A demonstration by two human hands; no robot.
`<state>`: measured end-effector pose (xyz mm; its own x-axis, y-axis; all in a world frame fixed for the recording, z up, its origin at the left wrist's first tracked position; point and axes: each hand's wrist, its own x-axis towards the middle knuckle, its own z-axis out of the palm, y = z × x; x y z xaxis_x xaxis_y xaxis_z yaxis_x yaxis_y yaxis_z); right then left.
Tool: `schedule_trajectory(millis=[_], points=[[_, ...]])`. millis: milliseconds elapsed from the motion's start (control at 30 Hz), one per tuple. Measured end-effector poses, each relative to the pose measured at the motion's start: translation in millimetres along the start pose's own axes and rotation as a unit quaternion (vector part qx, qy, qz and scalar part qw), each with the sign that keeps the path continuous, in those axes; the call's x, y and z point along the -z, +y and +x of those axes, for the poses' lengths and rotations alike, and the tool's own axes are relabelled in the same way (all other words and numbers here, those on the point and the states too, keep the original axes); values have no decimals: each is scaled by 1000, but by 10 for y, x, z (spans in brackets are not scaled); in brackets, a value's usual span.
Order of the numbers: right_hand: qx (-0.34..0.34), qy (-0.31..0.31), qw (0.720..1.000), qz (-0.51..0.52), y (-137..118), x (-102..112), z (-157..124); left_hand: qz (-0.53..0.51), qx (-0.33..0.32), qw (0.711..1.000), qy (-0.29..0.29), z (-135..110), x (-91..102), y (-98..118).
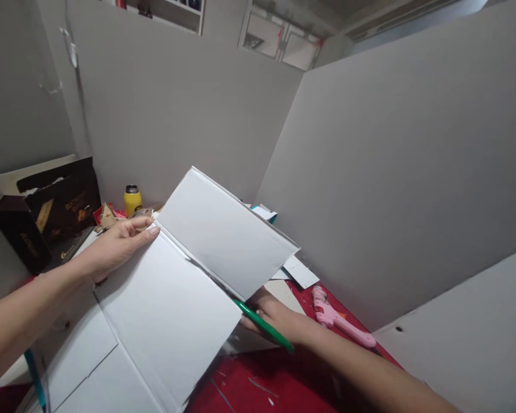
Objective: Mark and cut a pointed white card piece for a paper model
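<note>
A large sheet of white cardboard (pixel 172 310), creased into panels, is held up over the table. My left hand (pixel 124 244) pinches its far left edge near a crease, thumb on top. Green-handled scissors (pixel 264 326) are in my right hand (pixel 275 315), at the near right end of a slit. The slit runs along the crease and parts the upper panel (pixel 227 232) from the lower one up to about its middle. The blades show only as a dark line in the slit, and the fingers of my right hand are partly hidden under the cardboard.
On the red tabletop (pixel 284 378) lie a pink glue gun (pixel 341 321) and paper scraps (pixel 301 271). A dark brown printed box (pixel 47 212) and a yellow bottle (pixel 132 201) stand at the back left. Grey partition panels (pixel 395 160) enclose the table.
</note>
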<state>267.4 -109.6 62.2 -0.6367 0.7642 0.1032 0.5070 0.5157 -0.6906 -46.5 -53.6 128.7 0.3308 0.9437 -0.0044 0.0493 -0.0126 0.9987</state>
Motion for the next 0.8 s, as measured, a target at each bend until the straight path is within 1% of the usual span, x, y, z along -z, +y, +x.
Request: schedule_trajectory(millis=[67, 133, 200, 300, 333, 433, 500, 567, 633, 733, 800], points=[[13, 53, 998, -30, -14, -39, 4, 17, -21, 1000, 1, -8, -19, -10], [19, 78, 995, -51, -14, -81, -9, 32, -43, 999, 4, -19, -38, -23], [8, 64, 996, -57, -11, -109, -32, 39, -52, 998, 14, -34, -53, -31], [-13, 42, 997, -68, -30, -108, -52, 47, -49, 997, 31, -63, -55, -20], [-7, 45, 996, -72, -46, -98, -50, 48, -46, 997, 31, -73, -51, -10], [41, 67, 994, -82, -109, -64, -34, 48, -46, 998, 16, -92, -35, 22], [55, 66, 992, -92, -146, -52, -31, 51, -54, 997, 6, -93, -35, 39], [45, 57, 991, -114, -157, -54, -46, 62, -67, 996, 2, -89, -45, 48], [21, 50, 988, -146, -128, -69, -82, 86, -81, 993, 8, -85, -55, 47], [-29, 35, 983, -177, -22, -109, -164, 124, -94, 988, 26, -79, -47, 21], [-43, 25, 983, -177, 56, -134, -217, 125, -93, 988, 19, -69, -27, -9]])
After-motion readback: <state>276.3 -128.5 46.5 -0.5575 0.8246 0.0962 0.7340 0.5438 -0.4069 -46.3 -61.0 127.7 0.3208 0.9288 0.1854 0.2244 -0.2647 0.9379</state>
